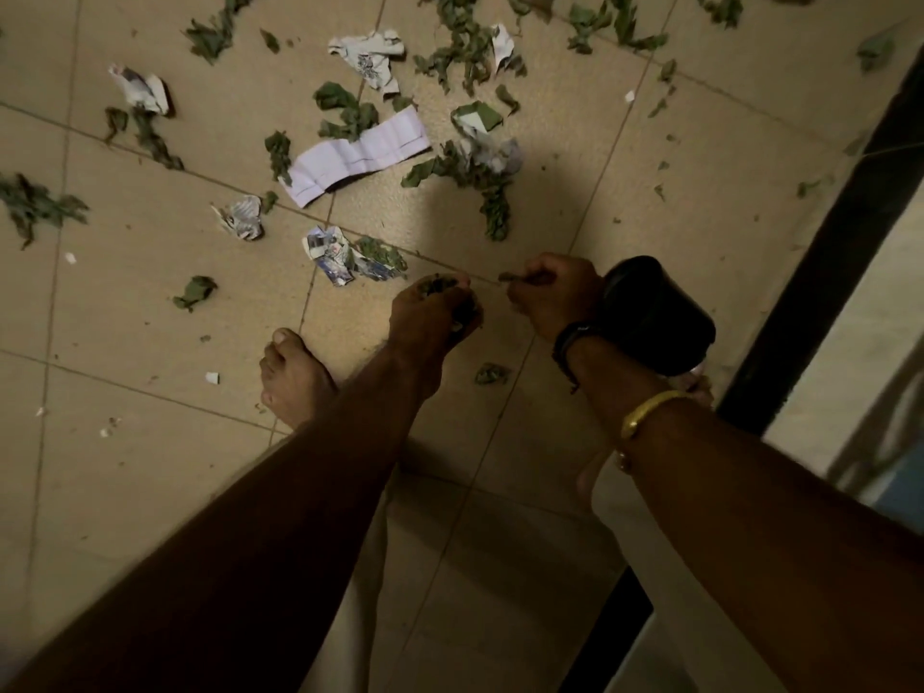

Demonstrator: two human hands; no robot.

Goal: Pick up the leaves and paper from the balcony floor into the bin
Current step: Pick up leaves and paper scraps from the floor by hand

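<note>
a clump of leaves point(439, 285) was gripped by the left hand point(430, 317), fingers curled; one leaf point(511, 277) was pinched by the right hand point(555, 297). the bin point(655, 317) was set beside that hand, paper point(360, 155) scattered beyond the fingertips.

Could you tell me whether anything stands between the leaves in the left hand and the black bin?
Only the right hand, itself pinching a leaf, lies between the left hand with its leaves and the bin, which sits just beyond that hand. No other thing shows in that gap.
</note>
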